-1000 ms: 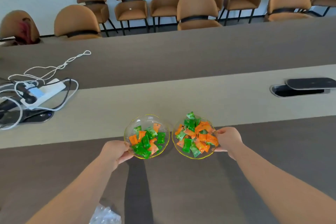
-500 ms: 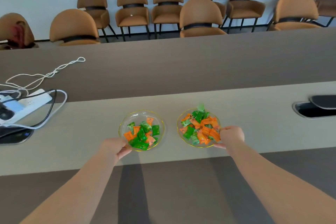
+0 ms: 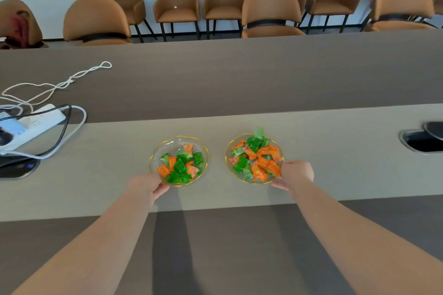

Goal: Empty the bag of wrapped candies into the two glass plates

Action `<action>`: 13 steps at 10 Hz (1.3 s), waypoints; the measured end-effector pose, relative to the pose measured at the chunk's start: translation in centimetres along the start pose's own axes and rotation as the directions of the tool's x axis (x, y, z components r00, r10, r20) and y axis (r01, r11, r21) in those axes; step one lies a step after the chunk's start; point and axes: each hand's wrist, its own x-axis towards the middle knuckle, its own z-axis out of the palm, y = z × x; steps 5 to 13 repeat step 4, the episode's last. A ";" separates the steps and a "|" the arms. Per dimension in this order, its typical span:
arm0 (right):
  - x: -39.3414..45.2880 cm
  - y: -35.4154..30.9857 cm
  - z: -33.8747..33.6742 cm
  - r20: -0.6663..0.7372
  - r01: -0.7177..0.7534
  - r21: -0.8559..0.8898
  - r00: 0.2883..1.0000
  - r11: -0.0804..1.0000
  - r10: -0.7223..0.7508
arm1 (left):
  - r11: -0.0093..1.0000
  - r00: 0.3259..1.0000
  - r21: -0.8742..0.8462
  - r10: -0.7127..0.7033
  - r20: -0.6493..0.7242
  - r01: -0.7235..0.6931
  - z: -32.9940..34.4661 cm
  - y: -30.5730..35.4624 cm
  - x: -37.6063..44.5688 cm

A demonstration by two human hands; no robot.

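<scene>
Two clear glass plates with gold rims rest side by side on the light middle strip of the table. The left plate [image 3: 167,145] holds several green and orange wrapped candies [image 3: 180,166]. The right plate [image 3: 228,151] carries a fuller heap of the same candies [image 3: 256,159]. My left hand [image 3: 145,185] grips the left plate's near-left rim. My right hand [image 3: 296,173] grips the right plate's near-right rim. The candy bag is out of view.
A white power strip [image 3: 33,124] with black and white cables [image 3: 60,84] lies at the left, by a dark floor-box lid [image 3: 16,167]. An open cable hatch [image 3: 422,142] sits at the right. Brown chairs [image 3: 271,12] line the table's far side.
Both hands have pushed the plates away from me, from the dark near band onto the light strip, and spread them further apart. The bag at the bottom edge has left the view.
</scene>
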 end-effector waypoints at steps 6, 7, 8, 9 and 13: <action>-2.9 -0.2 -2.3 0.078 -0.007 -0.026 0.997 1.000 0.009 | 0.992 0.997 0.114 0.065 -0.037 -0.060 -1.3 -0.1 -2.4; -2.9 -0.2 -2.3 0.078 -0.007 -0.026 0.997 1.000 0.009 | 0.992 0.997 0.114 0.065 -0.037 -0.060 -1.3 -0.1 -2.4; -2.9 -0.2 -2.3 0.078 -0.007 -0.026 0.997 1.000 0.009 | 0.992 0.997 0.114 0.065 -0.037 -0.060 -1.3 -0.1 -2.4; -2.9 -0.2 -2.3 0.078 -0.007 -0.026 0.997 1.000 0.009 | 0.992 0.997 0.114 0.065 -0.037 -0.060 -1.3 -0.1 -2.4; -2.9 -0.2 -2.3 0.078 -0.007 -0.026 0.997 1.000 0.009 | 0.992 0.997 0.114 0.065 -0.037 -0.060 -1.3 -0.1 -2.4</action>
